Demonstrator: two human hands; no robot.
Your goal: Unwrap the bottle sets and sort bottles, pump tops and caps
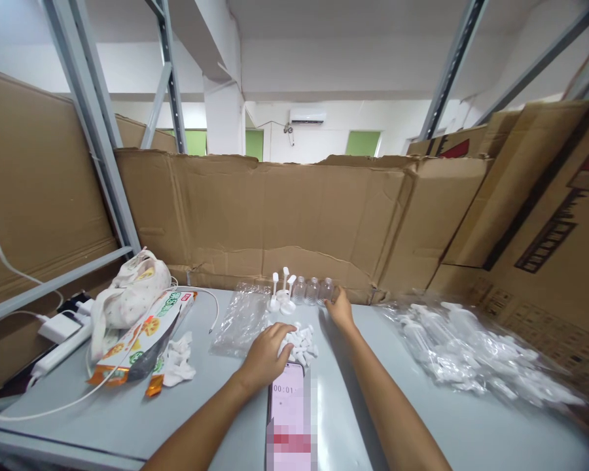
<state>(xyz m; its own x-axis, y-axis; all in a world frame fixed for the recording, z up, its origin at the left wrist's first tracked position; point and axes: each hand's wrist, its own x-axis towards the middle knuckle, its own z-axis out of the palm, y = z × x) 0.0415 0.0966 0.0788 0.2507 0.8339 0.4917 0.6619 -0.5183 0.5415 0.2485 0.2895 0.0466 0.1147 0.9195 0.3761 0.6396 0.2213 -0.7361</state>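
My left hand [266, 353] reaches over the left side of a pile of small white plastic pieces [302, 343]. Its thumb and fingers are apart, with nothing visible between them. My right hand [342, 313] is at the right end of a row of small clear bottles [312, 290], thumb and fingers curled at the rightmost bottle [326, 290]. Left of that row, several white pieces with long upright stems [285, 294] stand together. Just in front of the pile lies a phone [288, 405] showing a timer, part of its screen blurred.
A clear plastic bag [240, 320] lies left of the stemmed pieces. Bags of clear and white parts [471, 347] spread across the right side. At left are a cloth bag [132, 288], an orange-and-white package [142, 340], tissue [179, 360] and a power strip [61, 350]. Cardboard [285, 216] walls the back.
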